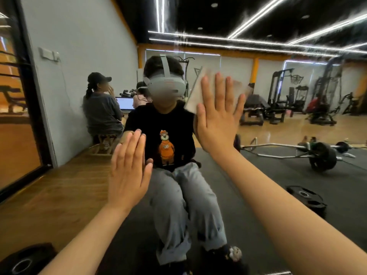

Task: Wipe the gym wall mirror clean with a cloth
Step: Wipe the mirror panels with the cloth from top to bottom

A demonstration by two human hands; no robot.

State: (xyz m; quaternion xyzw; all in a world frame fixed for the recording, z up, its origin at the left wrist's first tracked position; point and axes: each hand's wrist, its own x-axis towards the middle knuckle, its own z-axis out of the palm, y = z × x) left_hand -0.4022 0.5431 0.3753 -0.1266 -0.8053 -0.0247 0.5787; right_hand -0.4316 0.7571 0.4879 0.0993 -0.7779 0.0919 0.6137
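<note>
your forearms (278, 207) reach up from the bottom edge to the mirror (268, 126). your right hand (218, 116) lies flat, fingers spread, pressing the cloth (195, 92) against the glass beside your reflected headset (166, 86). your left hand (129, 171) rests lower, palm on the glass, fingers straight and close together. a barbell (321, 155) shows reflected at right.

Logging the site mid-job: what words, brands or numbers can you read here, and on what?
No text is readable.
The bear print on the reflected T-shirt: any lettering too blurred.
The weight plate on the mat: markings too blurred.
The laptop screen: plain white glow, nothing legible.
</note>
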